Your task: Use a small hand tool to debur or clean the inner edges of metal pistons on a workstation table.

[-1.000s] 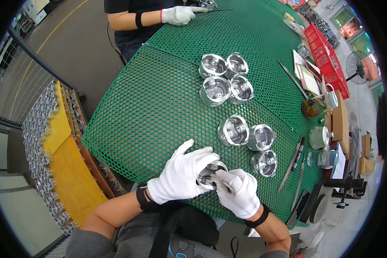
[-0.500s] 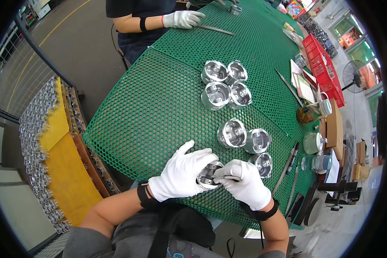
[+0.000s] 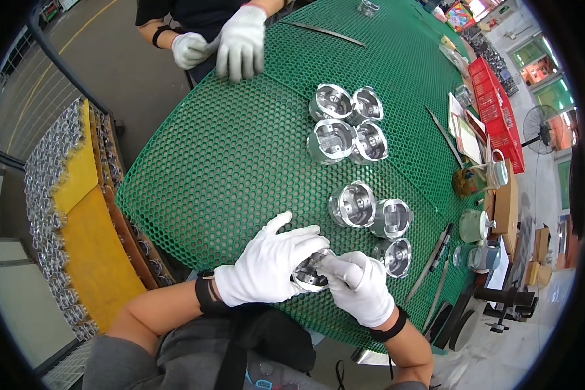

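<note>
My white-gloved left hand (image 3: 260,263) wraps around a silver metal piston (image 3: 309,281) near the front edge of the table, its hollow side facing up. My white-gloved right hand (image 3: 361,286) is closed in a pinch at the piston's right rim, fingertips reaching over the opening. What the pinch holds, if anything, is hidden by the fingers. Just beyond my right hand stand three more pistons, the nearest (image 3: 396,257) beside its knuckles. Farther off is a cluster of several pistons (image 3: 331,141), also hollow side up.
Green honeycomb matting (image 3: 208,169) covers the table. Long flat metal strips (image 3: 429,266) and a dark pen (image 3: 443,237) lie at right, near glass jars (image 3: 474,224) and a red crate (image 3: 494,110). A co-worker's gloved hands (image 3: 240,49) are at the far left edge. Pistons fill a rack (image 3: 49,195) at left.
My right hand has shifted slightly left and down at the piston, and its fingers now hide the thin grey piece glimpsed there. The co-worker has released a metal strip and brought both hands together.
</note>
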Motion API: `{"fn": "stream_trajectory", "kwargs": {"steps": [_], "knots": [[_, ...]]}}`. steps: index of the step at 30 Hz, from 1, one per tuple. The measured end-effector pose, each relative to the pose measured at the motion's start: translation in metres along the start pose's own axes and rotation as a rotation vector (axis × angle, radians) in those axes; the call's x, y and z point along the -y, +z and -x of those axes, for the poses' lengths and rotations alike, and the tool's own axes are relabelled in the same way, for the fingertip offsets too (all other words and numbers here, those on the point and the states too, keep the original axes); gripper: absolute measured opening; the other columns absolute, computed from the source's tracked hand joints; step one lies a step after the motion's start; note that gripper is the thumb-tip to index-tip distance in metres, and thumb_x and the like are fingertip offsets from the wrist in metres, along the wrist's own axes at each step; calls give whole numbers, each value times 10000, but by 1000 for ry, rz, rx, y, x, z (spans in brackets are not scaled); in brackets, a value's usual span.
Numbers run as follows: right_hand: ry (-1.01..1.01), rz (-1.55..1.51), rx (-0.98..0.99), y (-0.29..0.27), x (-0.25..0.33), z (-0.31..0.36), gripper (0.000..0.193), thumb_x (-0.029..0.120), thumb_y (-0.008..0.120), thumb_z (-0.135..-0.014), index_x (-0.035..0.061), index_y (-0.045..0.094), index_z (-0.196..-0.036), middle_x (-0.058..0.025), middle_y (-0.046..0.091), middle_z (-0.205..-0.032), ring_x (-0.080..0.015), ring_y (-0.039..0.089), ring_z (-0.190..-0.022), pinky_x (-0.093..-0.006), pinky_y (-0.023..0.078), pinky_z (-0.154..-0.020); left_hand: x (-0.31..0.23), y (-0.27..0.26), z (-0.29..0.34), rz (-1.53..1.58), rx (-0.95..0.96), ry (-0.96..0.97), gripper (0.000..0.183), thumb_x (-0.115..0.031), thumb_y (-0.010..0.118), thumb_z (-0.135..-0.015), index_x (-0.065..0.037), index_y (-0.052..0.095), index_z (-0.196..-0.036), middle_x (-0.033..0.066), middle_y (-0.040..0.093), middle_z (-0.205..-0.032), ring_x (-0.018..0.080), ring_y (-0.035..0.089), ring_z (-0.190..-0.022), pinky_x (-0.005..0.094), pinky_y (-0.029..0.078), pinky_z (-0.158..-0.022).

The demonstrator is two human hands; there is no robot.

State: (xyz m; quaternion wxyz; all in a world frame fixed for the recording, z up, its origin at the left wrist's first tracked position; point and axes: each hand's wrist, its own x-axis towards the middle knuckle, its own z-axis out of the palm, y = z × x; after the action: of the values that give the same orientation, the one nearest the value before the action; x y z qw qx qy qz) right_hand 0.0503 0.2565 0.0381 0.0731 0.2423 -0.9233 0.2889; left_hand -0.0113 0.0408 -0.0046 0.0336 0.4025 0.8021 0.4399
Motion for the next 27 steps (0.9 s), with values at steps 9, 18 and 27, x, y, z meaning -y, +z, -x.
{"fn": "stream_trajectory", "kwargs": {"steps": [9,18,27], "knots": [[112,-23,-198,9,11,2,303,12,841,-784,107,717,-1044,-70,684,-857,-260,673,-680,-357,532,-577,-1,0,-1,-3,13,16,721,-358,898,-741,-114,578,-1340,97,712,-1284,300,650,-1287,598,354,-1156],[63,-128,185,-28,-4,-21,165,42,807,-814,124,741,-940,-61,739,-897,-260,734,-765,-355,588,-651,3,3,1,6,-8,24,721,-421,900,-750,-116,590,-1325,92,717,-1257,299,666,-1259,595,355,-1154],[-117,-148,331,-35,-27,-39,169,104,739,-823,160,711,-980,-33,758,-933,-279,725,-735,-379,574,-608,0,2,-3,33,18,4,673,-407,864,-780,-84,595,-1306,104,711,-1230,322,659,-1255,612,363,-1158]]}}
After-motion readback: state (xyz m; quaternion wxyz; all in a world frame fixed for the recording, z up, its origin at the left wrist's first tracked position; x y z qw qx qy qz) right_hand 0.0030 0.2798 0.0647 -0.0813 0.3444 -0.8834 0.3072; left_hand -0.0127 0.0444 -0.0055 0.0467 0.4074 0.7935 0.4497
